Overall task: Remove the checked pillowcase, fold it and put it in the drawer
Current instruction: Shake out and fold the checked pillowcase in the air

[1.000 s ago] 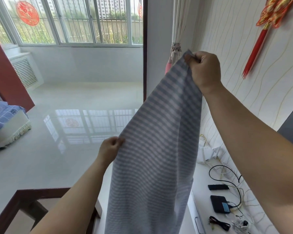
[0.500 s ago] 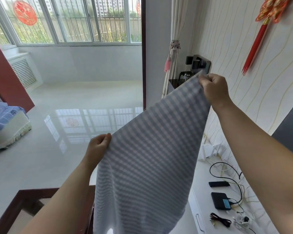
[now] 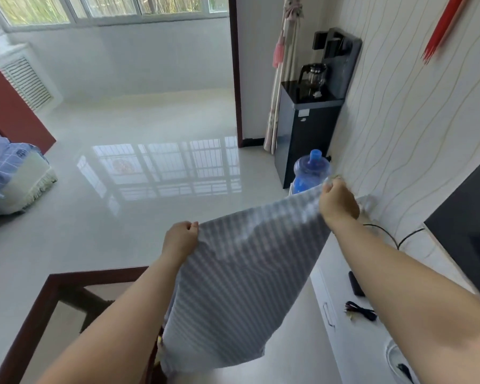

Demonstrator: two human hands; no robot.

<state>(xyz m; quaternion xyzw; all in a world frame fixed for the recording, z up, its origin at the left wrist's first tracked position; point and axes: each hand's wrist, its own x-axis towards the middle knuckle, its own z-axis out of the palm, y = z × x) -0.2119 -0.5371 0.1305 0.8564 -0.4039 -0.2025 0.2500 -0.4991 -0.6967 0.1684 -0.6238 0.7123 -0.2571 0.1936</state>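
Closest to the camera are both bare forearms reaching out, and the checked pillowcase (image 3: pixel 241 286) hangs between them in mid air, not resting on anything. It's grey and white, a bit motion-blurred so the checks read more like stripes. The left hand (image 3: pixel 179 239) has its fingers curled tight round the cloth's top left corner, and the right hand (image 3: pixel 338 205) is bunched into a fist pinching the top right corner, held higher and further out than the left. So the top edge runs on a slant between the two hands and the rest drapes down towards the bottom of the view, lower edge loose.

Under the left arm there's a dark wooden table frame (image 3: pixel 56 284), only its corner showing. Under the right arm is a white cabinet (image 3: pixel 341 336) running along the wall, with a handle on its front. On its top, near the front edge, sits a little bundle of black cable (image 3: pixel 360 313), and a small black remote-looking thing (image 3: pixel 355 284) just behind it. A dark screen (image 3: pixel 466 234) stands at the cabinet's wall side.

Further back, past the right hand, a blue water bottle (image 3: pixel 311 173) stands on the floor just beside a black water dispenser (image 3: pixel 308 128) with a glass pot (image 3: pixel 315 74) on its ledge. Tied-back curtain (image 3: pixel 284 65) next to that. Off to the left edge is some blue bedding (image 3: pixel 3 164), and the glossy floor (image 3: pixel 139 167) reflects the window (image 3: pixel 94 9) at the far end of the room.
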